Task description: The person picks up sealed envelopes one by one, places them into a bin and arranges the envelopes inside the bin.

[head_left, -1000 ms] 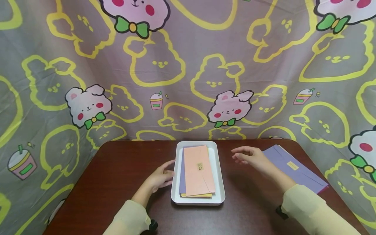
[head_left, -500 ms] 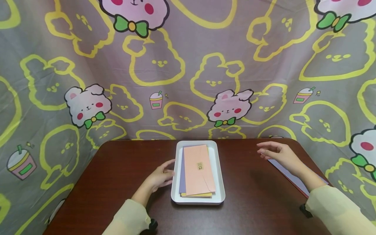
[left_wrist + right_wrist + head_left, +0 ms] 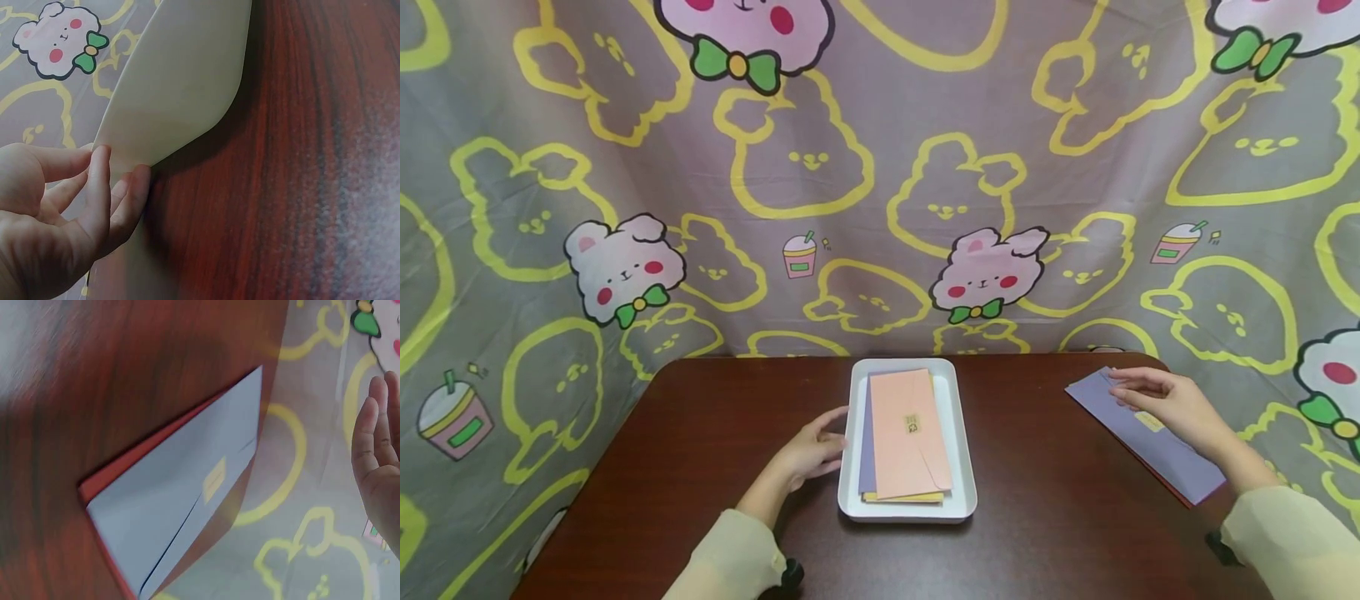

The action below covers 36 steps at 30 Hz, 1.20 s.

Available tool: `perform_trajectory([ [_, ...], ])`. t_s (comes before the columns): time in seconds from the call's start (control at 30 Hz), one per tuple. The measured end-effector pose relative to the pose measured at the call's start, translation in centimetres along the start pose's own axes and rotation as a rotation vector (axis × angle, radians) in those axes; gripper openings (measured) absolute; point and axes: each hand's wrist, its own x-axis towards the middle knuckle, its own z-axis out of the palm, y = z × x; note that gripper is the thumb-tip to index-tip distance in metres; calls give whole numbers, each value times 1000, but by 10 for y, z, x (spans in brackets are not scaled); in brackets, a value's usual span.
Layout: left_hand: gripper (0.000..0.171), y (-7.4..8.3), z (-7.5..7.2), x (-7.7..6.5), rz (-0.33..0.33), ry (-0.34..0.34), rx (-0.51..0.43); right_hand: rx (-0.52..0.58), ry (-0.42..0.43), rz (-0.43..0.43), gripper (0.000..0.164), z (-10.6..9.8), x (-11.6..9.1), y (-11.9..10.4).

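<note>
My left hand rests at the left side of the white tray, its fingertips against the outer wall. In the left wrist view, the left hand's loosely bent fingers meet the tray wall near the rim. Inside the tray a pink envelope with a small label tops a stack, with purple and yellow envelopes showing beneath. My right hand hovers over a purple envelope at the right, holding nothing. In the right wrist view, the right hand has extended fingers, apart from the purple envelope.
Red edges show under the purple envelope, which lies slanted near the right table edge. The dark brown table ends against a patterned cloth with cartoon bunnies, which hangs behind and at both sides.
My right hand has moved rightward from beside the tray to over the purple envelope. The left hand, the tray and its envelopes have stayed in place.
</note>
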Motion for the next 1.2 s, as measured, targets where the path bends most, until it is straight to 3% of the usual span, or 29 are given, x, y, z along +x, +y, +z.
perform_trajectory([
  [0.2, 60, -2, 0, 0, 6, 0, -3, -139, 31, 11, 29, -17, -9, 20],
  [0.47, 59, 0, 0, 1, -2, -2, -12, -326, 34, 86, 45, -31, -19, 44],
  [0.77, 60, 1, 2, 1, -7, 2, 5, -505, -49, 190, 56, -44, -24, 68],
  [1.2, 59, -4, 2, 2, 7, -6, -1, -641, -139, 267, 90, -47, -27, 96],
])
